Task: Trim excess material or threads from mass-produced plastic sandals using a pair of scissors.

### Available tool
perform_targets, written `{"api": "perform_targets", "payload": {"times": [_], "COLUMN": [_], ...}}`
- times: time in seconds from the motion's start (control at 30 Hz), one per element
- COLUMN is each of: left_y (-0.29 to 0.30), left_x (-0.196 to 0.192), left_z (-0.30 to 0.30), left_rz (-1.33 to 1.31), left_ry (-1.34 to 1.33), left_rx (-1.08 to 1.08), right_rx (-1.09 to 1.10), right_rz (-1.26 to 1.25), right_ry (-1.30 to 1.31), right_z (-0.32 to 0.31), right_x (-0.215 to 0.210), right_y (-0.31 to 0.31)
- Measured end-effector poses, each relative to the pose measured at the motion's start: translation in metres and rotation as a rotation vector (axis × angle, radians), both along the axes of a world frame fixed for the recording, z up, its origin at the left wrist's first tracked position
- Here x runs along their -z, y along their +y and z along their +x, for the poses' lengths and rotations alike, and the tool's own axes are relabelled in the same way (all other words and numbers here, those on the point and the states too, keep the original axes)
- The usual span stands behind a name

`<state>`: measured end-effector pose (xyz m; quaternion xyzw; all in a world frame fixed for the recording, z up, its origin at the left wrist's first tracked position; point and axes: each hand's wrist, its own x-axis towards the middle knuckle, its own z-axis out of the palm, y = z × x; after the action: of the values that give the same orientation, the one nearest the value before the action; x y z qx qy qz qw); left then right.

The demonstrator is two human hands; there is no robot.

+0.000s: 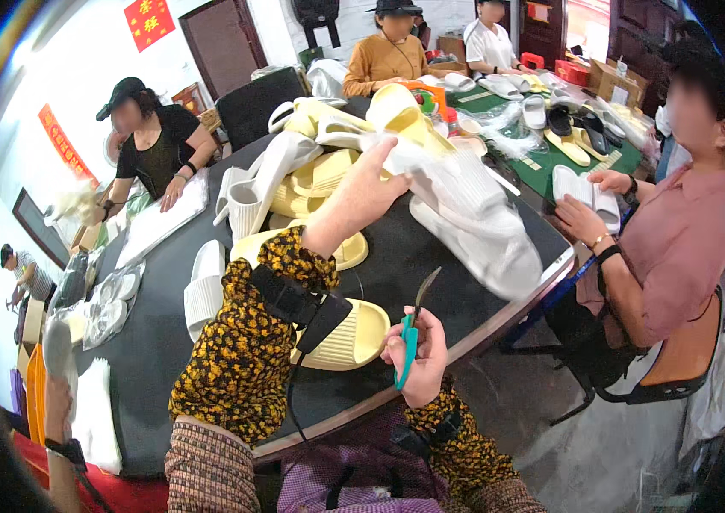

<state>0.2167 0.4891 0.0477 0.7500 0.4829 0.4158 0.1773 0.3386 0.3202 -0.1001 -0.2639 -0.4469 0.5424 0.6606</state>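
My left hand [361, 190] reaches out over the black round table [431, 265] and grips a white slipper in a clear plastic bag [456, 192], lifted above the pile. My right hand [418, 355] stays near the table's front edge and holds small teal-handled scissors [412, 329], blades pointing up. A pale yellow slipper [350, 338] lies just left of that hand. Both forearms wear dark sleeves with a yellow flower print.
A heap of yellow and white slippers [320, 162] covers the table's middle. A person in pink [670, 248] sits at the right holding a white slipper. Other people sit at the far left and back. A green table [551, 145] with more slippers stands behind.
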Motion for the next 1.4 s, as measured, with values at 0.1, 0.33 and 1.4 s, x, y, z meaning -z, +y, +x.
{"api": "perform_targets", "payload": {"times": [0.1,0.33,1.4], "left_y": [-0.011,-0.082,-0.11], "left_x": [-0.006,-0.005,0.025], "left_z": [-0.029,-0.107,-0.088], "left_rz": [0.094,-0.294,-0.61], "left_ry": [0.05,0.303,-0.494], "left_rx": [-0.088,-0.285,-0.147], "right_rx": [-0.063,0.004,0.121], "right_rz": [-0.03,0.012,-0.058], "right_ry": [0.072,-0.039,-0.127], "right_z": [0.004,0.007,-0.004], "right_x": [-0.001,0.0,-0.01], "right_y": [0.001,0.004,0.001]}}
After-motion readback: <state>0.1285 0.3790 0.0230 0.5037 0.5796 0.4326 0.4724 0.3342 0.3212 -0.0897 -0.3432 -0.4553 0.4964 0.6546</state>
